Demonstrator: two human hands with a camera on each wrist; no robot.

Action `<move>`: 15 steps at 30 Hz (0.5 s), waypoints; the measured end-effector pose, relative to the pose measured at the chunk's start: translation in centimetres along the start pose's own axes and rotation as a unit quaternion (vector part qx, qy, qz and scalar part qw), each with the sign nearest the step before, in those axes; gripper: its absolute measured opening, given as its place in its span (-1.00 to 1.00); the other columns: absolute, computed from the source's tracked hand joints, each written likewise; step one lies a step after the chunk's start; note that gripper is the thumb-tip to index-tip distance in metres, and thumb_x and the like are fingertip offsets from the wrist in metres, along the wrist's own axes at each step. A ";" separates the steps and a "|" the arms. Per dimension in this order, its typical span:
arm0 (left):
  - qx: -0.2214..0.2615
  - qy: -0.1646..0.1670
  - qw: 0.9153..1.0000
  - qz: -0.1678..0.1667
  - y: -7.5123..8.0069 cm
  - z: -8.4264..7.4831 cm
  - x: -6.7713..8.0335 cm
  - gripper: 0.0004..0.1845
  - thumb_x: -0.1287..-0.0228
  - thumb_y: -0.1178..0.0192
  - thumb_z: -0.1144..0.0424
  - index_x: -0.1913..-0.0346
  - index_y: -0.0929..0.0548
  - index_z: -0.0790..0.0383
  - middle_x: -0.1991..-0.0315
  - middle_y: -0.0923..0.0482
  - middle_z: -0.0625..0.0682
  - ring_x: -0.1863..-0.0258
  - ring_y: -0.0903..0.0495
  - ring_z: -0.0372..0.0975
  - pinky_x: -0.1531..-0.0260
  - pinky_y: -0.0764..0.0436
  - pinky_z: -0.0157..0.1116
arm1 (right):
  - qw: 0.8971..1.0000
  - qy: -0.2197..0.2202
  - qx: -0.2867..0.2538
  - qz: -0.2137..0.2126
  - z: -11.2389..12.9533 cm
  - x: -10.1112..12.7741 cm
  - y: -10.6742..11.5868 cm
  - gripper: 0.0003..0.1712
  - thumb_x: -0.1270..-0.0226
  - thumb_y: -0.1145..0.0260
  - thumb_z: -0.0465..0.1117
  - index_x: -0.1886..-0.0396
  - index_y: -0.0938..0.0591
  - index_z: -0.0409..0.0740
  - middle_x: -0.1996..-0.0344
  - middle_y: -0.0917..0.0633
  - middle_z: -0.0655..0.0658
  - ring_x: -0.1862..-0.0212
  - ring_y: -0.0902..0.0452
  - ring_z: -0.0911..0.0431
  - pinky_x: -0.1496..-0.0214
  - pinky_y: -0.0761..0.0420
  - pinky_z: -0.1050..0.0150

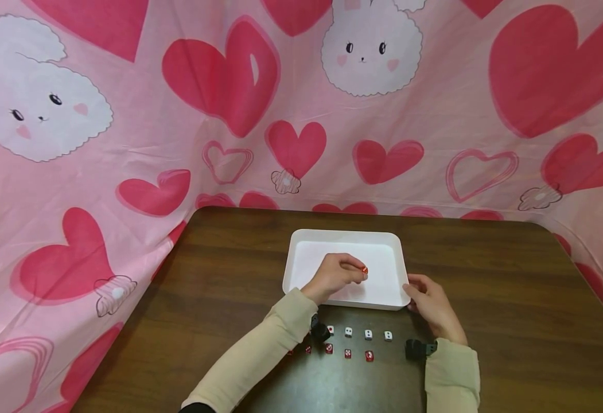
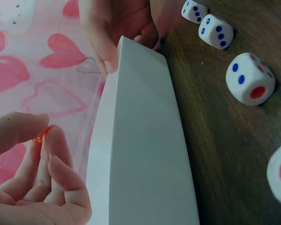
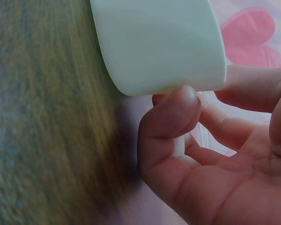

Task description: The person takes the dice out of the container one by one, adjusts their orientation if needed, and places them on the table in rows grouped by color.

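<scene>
My left hand [image 1: 334,275] is above the white tray [image 1: 295,241], pinching a small orange-red die [image 1: 365,269] between thumb and fingertips. The left wrist view shows the same die [image 2: 41,136], mostly covered by the fingers. At the tray's near right corner, my right hand [image 1: 432,301] holds the rim with its thumb and fingers. From the right wrist, the thumb [image 3: 171,117] appears against the outer wall of the tray [image 3: 164,47]. On the near side of the tray lies a row of white dice [image 1: 368,334], and nearer still a row of red dice [image 1: 347,354].
The tray stands on a dark brown wooden table [image 1: 508,287]. A pink curtain [image 1: 435,120] with hearts and rabbit faces hangs behind and along the sides. My left forearm [image 1: 260,350] passes over the left end of the dice rows and hides part of them.
</scene>
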State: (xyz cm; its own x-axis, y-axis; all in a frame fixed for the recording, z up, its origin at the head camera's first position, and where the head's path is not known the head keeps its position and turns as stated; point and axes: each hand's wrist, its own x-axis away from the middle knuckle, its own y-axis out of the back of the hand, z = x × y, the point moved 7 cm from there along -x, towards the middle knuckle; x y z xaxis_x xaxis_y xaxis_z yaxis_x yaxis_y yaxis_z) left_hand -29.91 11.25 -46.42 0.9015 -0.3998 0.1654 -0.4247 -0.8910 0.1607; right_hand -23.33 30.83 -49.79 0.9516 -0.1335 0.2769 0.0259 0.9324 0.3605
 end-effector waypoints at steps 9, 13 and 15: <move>-0.040 -0.025 0.999 0.017 -0.3 -0.4 1.2 -0.84 -0.06 -0.40 0.33 0.26 -0.72 0.26 0.39 -0.74 0.03 0.47 -0.61 -0.33 0.40 -0.50 -0.43 | 1.000 0.001 0.000 0.001 -0.1 0.1 -0.2 -0.45 -0.51 -0.05 -0.17 -0.33 -0.28 -0.44 -0.10 -0.46 -0.43 0.17 -0.50 0.06 0.25 -0.57 0.34; -0.048 -0.033 0.998 0.016 -0.5 -0.5 1.7 -0.84 -0.07 -0.40 0.32 0.26 -0.72 0.27 0.40 -0.73 0.03 0.49 -0.58 -0.36 0.41 -0.52 -0.45 | 1.000 0.001 0.000 0.001 -0.2 0.1 -0.2 -0.45 -0.50 -0.04 -0.17 -0.33 -0.28 -0.42 -0.12 -0.45 -0.43 0.15 -0.50 0.04 0.24 -0.57 0.35; -0.048 -0.037 0.998 0.013 -0.6 -0.6 2.0 -0.85 -0.06 -0.40 0.33 0.27 -0.71 0.28 0.41 -0.71 0.04 0.49 -0.56 -0.36 0.41 -0.52 -0.45 | 1.000 0.000 -0.001 0.000 -0.1 0.2 -0.2 -0.45 -0.50 -0.04 -0.16 -0.33 -0.28 -0.42 -0.13 -0.44 -0.43 0.14 -0.50 0.03 0.23 -0.57 0.35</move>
State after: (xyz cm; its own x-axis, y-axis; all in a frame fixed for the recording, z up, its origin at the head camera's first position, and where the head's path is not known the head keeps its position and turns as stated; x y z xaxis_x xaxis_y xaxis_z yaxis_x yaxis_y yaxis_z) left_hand -27.88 11.13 -45.64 0.8924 -0.4402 0.0990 -0.4505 -0.8570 0.2504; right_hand -23.13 30.65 -49.92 0.9518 -0.1326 0.2766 0.0256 0.9330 0.3589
